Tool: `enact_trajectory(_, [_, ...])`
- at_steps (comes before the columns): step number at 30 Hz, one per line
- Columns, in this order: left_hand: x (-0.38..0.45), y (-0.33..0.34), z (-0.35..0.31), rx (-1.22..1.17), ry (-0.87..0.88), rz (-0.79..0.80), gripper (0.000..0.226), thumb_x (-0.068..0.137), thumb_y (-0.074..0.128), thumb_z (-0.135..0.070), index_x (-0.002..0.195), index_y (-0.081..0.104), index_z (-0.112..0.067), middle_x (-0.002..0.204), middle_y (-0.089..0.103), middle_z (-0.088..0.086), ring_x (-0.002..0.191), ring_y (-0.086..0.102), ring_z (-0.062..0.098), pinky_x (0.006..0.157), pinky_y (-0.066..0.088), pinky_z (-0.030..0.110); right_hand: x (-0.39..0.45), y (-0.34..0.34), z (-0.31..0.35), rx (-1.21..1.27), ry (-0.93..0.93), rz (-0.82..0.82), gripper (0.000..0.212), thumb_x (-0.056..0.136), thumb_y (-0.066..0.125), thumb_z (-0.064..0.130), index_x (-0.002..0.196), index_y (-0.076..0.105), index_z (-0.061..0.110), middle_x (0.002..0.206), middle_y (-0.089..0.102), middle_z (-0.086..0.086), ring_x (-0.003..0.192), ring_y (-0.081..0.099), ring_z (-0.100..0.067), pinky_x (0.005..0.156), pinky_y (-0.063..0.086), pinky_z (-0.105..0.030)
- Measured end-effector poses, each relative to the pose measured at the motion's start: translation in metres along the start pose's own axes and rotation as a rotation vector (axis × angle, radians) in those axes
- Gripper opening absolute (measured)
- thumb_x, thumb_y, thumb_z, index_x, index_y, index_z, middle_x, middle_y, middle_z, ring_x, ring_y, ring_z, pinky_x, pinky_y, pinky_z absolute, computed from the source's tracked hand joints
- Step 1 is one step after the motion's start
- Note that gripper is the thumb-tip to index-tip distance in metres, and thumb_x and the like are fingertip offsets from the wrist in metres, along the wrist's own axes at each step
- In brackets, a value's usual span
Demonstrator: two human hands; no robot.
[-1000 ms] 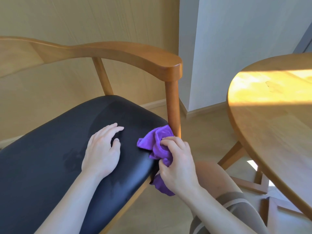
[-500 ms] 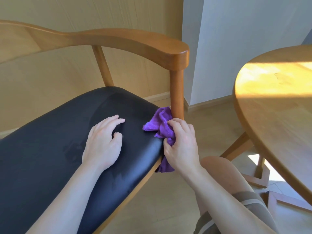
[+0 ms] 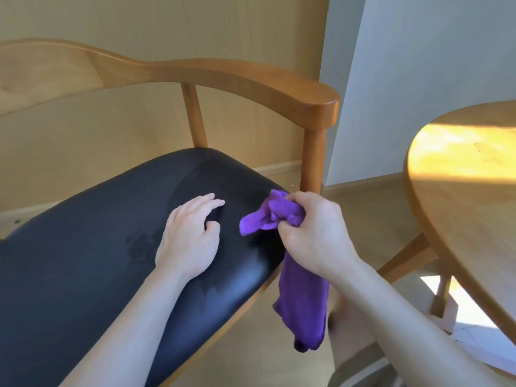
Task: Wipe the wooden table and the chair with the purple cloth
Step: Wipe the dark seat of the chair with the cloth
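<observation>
Right hand [image 3: 312,233] grips purple cloth [image 3: 301,297], seemingly lifted off the seat [image 3: 111,247] (left hand [image 3: 190,236] flat).

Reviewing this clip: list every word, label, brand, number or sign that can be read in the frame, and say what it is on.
None: no readable text shows anywhere in the head view.
The purple cloth, the chair with its black seat and the wooden table carry no label, brand or number that shows.

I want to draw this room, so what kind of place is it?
Probably a dining corner in a home: a wooden armchair with a black padded seat stands beside a round wooden table, on a wood-look floor by plain walls.
</observation>
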State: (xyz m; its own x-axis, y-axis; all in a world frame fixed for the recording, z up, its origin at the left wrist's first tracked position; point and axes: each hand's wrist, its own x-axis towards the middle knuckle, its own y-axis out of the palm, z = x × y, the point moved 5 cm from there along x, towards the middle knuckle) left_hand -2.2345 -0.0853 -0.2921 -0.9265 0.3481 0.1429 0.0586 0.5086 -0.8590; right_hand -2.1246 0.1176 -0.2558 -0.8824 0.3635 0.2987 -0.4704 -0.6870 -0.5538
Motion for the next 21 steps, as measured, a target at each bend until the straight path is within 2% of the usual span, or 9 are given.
enact_trajectory(2, [0.001,0.000,0.000,0.008,0.010,-0.005,0.057,0.090,0.039,-0.011,0.137,0.054,-0.041,0.152,0.039,-0.025,0.144,0.028,0.009,0.118,0.028,0.037,0.018,0.005,0.015,0.005,-0.103,-0.067,0.034,0.075,0.056,0.010,0.105,0.069,0.019,0.104,0.064,0.009,0.093,0.058,-0.008,0.079,0.044,-0.010])
enact_trajectory(4, [0.000,-0.001,-0.001,0.010,0.031,-0.011,0.059,0.088,0.040,-0.008,0.136,0.055,-0.039,0.152,0.041,-0.023,0.143,0.029,0.009,0.118,0.028,0.038,0.027,0.025,0.013,-0.072,-0.126,-0.029,0.036,0.081,0.057,0.012,0.116,0.065,0.012,0.123,0.062,-0.001,0.113,0.055,-0.022,0.098,0.045,-0.027])
enact_trajectory(6, [0.000,-0.001,-0.002,0.012,0.042,-0.023,0.058,0.089,0.041,-0.005,0.135,0.056,-0.038,0.152,0.042,-0.021,0.142,0.030,0.009,0.119,0.026,0.037,0.024,0.051,0.002,-0.302,-0.132,0.041,0.031,0.088,0.056,0.029,0.114,0.064,0.013,0.129,0.062,-0.004,0.125,0.051,-0.028,0.106,0.040,-0.036])
enact_trajectory(7, [0.000,-0.001,-0.002,0.016,0.043,-0.029,0.058,0.089,0.041,-0.005,0.134,0.057,-0.038,0.152,0.042,-0.021,0.142,0.030,0.008,0.119,0.025,0.036,0.021,0.059,-0.004,-0.369,-0.141,0.042,0.033,0.090,0.052,0.039,0.111,0.064,0.016,0.126,0.064,-0.001,0.125,0.052,-0.027,0.105,0.040,-0.038])
enact_trajectory(9, [0.001,0.000,-0.003,0.030,0.044,-0.033,0.059,0.088,0.040,-0.005,0.135,0.056,-0.038,0.152,0.042,-0.021,0.142,0.030,0.009,0.119,0.026,0.037,0.018,0.064,-0.008,-0.393,-0.136,-0.018,0.034,0.090,0.046,0.048,0.101,0.064,0.022,0.111,0.065,0.005,0.111,0.055,-0.025,0.089,0.044,-0.038])
enact_trajectory(10, [0.001,0.000,-0.003,0.042,0.047,-0.032,0.060,0.088,0.040,-0.005,0.135,0.055,-0.038,0.152,0.042,-0.020,0.142,0.030,0.009,0.119,0.027,0.037,0.019,0.064,-0.005,-0.420,-0.148,-0.061,0.031,0.089,0.045,0.049,0.095,0.063,0.024,0.104,0.064,0.007,0.101,0.055,-0.024,0.079,0.041,-0.036])
enact_trajectory(12, [0.001,0.001,-0.003,0.056,0.049,-0.027,0.061,0.088,0.039,-0.004,0.136,0.054,-0.037,0.152,0.041,-0.020,0.142,0.031,0.010,0.119,0.027,0.038,0.016,0.064,0.003,-0.466,-0.191,-0.108,0.027,0.087,0.046,0.046,0.089,0.060,0.024,0.095,0.060,0.007,0.084,0.046,-0.021,0.070,0.033,-0.033])
enact_trajectory(15, [0.000,0.000,-0.001,0.041,0.026,-0.038,0.062,0.088,0.038,-0.003,0.137,0.052,-0.040,0.151,0.039,-0.024,0.141,0.030,0.008,0.118,0.027,0.035,0.003,0.063,0.014,-0.421,-0.234,-0.058,0.026,0.088,0.046,0.044,0.087,0.060,0.022,0.091,0.058,0.005,0.077,0.038,-0.018,0.066,0.036,-0.033])
enact_trajectory(21, [0.002,0.000,0.000,0.034,0.033,-0.022,0.062,0.089,0.039,-0.001,0.135,0.054,-0.040,0.152,0.040,-0.022,0.143,0.030,0.010,0.118,0.026,0.036,-0.041,0.059,0.020,-0.266,-0.351,0.049,0.019,0.086,0.054,0.039,0.085,0.058,0.021,0.089,0.053,0.008,0.079,0.040,-0.018,0.067,0.041,-0.038])
